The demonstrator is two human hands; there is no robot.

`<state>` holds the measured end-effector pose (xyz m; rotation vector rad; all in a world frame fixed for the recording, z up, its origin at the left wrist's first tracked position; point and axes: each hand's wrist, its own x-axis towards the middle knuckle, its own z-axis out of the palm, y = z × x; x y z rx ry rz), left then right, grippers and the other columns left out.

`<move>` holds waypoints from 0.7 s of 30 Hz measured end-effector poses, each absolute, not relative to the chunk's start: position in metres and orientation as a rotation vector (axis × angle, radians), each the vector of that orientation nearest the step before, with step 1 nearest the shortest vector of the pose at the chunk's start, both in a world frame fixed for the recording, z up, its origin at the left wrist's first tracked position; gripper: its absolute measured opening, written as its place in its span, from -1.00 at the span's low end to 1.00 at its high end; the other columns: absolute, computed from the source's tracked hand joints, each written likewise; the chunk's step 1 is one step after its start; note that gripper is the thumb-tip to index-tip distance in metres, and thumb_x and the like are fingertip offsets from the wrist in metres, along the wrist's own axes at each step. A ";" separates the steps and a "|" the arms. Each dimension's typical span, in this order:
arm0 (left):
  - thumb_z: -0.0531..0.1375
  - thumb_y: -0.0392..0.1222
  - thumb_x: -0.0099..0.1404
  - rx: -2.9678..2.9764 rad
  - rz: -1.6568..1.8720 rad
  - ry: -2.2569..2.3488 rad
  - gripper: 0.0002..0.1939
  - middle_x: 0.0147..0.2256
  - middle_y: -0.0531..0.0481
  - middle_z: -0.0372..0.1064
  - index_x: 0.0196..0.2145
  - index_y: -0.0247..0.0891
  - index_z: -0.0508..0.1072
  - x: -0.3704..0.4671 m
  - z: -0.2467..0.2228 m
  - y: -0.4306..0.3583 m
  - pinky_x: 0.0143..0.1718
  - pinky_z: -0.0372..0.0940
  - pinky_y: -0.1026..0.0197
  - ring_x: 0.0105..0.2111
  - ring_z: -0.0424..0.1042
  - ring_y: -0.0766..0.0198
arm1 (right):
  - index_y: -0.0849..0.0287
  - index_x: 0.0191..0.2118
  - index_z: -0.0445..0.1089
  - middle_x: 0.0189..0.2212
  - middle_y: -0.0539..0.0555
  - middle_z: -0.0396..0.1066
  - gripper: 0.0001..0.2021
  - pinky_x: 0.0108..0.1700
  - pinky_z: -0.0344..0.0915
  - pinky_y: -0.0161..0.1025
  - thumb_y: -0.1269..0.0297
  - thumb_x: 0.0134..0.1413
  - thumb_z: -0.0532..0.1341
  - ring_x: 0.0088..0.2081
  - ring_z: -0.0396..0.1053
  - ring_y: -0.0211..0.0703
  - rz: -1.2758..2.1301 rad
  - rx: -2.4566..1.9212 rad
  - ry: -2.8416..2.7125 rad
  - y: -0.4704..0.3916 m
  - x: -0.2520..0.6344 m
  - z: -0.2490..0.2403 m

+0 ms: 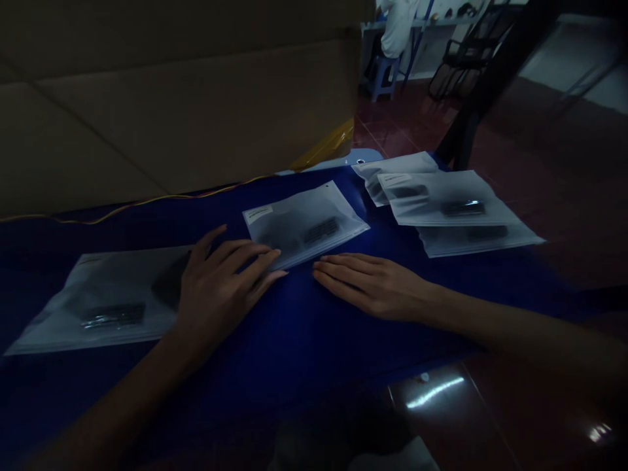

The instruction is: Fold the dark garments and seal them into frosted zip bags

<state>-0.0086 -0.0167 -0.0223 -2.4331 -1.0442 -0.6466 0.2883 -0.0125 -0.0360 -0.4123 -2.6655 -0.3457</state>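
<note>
A frosted plastic bag (pixel 304 222) with a white label and dark contents lies flat on the blue table (pixel 304 340). My left hand (pixel 220 281) has its fingers spread, the fingertips at the lower left edge of that bag. Partly behind the same hand lies another frosted bag (pixel 118 294) holding something dark and shiny. My right hand (pixel 367 281) rests palm down on the table, fingers stretched out together, just below the middle bag and apart from it. Neither hand grips anything that I can see.
Several more frosted bags (pixel 446 203) overlap at the table's right end. A large cardboard box (pixel 186 124) stands along the back, with a yellow-red wire (pixel 147 199) before it. Beyond are a seated person (pixel 395 29) on a blue stool (pixel 383 75) and a dark chair (pixel 466 55).
</note>
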 end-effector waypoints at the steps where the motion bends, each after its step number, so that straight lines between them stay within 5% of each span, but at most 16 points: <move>1: 0.33 -0.19 0.47 -2.432 -0.648 -1.037 -0.80 -0.10 -0.06 0.65 0.02 -0.19 0.57 -0.009 -0.022 -0.016 0.25 0.35 -0.23 -0.12 0.62 0.09 | 0.49 0.24 0.39 0.18 0.33 0.52 -0.65 0.23 0.52 -0.05 0.56 0.43 0.13 0.21 0.51 0.07 -0.335 -0.415 -2.668 -0.012 0.289 -0.036; 8: 0.21 -0.27 0.54 -2.439 -0.575 -1.059 -0.83 -0.25 0.07 0.63 -0.17 -0.13 0.62 -0.009 -0.019 -0.018 0.27 0.37 -0.18 -0.22 0.64 0.20 | 0.57 0.34 0.27 0.29 0.46 0.39 -0.54 0.34 0.40 0.03 0.61 0.38 0.15 0.34 0.36 0.13 -0.276 -0.441 -2.715 -0.012 0.291 -0.038; 21: 0.27 -0.35 0.47 -2.591 -0.870 -1.006 -0.86 -0.16 -0.02 0.61 -0.04 -0.23 0.54 0.004 -0.017 -0.027 0.21 0.45 -0.02 -0.16 0.62 0.18 | 0.52 0.29 0.34 0.25 0.37 0.44 -0.61 0.36 0.39 0.02 0.56 0.43 0.13 0.38 0.30 0.10 -0.361 -0.471 -2.566 -0.018 0.287 -0.027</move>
